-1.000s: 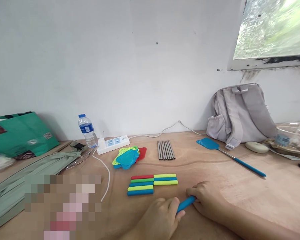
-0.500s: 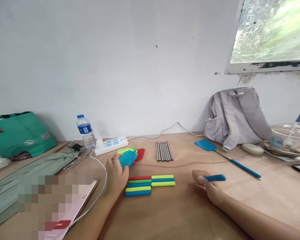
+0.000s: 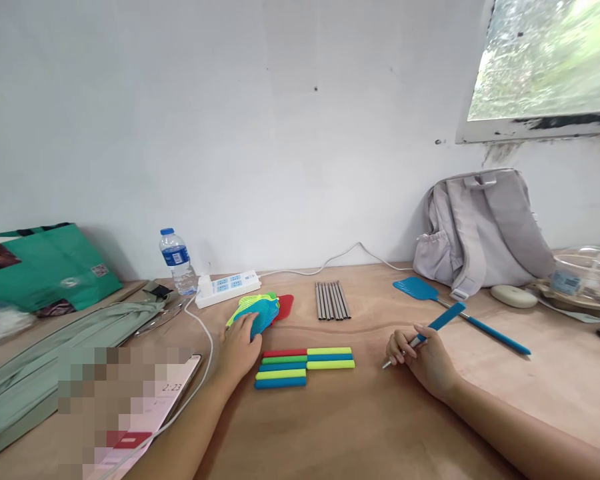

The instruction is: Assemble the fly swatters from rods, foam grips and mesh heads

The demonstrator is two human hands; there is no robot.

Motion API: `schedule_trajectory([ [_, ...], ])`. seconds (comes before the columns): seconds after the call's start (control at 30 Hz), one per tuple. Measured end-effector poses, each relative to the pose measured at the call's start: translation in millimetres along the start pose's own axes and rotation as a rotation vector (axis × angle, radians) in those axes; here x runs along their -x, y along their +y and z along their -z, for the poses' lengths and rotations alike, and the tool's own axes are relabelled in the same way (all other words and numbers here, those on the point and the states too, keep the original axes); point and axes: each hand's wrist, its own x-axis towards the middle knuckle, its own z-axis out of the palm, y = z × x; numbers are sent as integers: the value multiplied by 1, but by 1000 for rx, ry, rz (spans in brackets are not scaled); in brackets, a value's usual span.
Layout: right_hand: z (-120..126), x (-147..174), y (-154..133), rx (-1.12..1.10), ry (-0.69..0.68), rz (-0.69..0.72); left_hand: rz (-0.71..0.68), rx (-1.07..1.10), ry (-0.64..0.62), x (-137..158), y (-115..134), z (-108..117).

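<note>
My left hand (image 3: 237,350) is closed on a blue fly swatter head (image 3: 263,313) at the front of a pile, its thumb at the near edge. Beneath and behind it show a yellow swatter head (image 3: 245,304) and a red swatter head (image 3: 285,306). My right hand (image 3: 423,357) grips a blue fly swatter handle (image 3: 445,317), tilted up to the right, with a thin metal rod (image 3: 387,364) poking out below the fingers. Between the hands lie several coloured handle sleeves (image 3: 283,375) in two columns. Several metal tubes (image 3: 333,301) lie side by side behind them.
A whole blue fly swatter (image 3: 497,335) lies at the right, before a grey backpack (image 3: 485,230). A power strip (image 3: 227,289), water bottle (image 3: 180,263) and green bag (image 3: 55,273) stand at the left. A white cable (image 3: 210,340) crosses the table near my left arm.
My right hand has turned the handle from nearly level to slanting upward, and the metal rod now shows. My left fingers have stretched further over the blue swatter head. The view has shifted slightly.
</note>
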Motion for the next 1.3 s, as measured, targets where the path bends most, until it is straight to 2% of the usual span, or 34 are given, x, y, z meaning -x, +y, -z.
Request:
schedule_trajectory([
  [0.23,6,-1,2,-25,26,-42,-28,103,101,-3,-7,-2],
  [0.43,11,-4,9,-239,63,-36,-72,453,294,-7,-12,1],
  [0.57,12,-6,11,-359,101,-73,39,802,458,5,14,10],
  [0.6,12,-7,10,-384,104,-92,70,926,438,12,25,12],
  [0.67,12,-7,10,-438,94,-125,142,1200,294,28,49,14],
  [0.77,12,-7,8,-506,76,-151,289,1544,-64,57,83,11],
  [0.87,10,-6,4,-537,70,-170,342,1643,-397,78,102,3],
  [0.93,7,-5,1,-541,59,-179,310,1647,-524,83,106,-1],
  [1.0,5,-4,-1,-539,42,-184,276,1636,-569,84,105,-3],
  [1.3,4,-4,0,-511,19,-196,246,1603,-608,82,104,0],
])
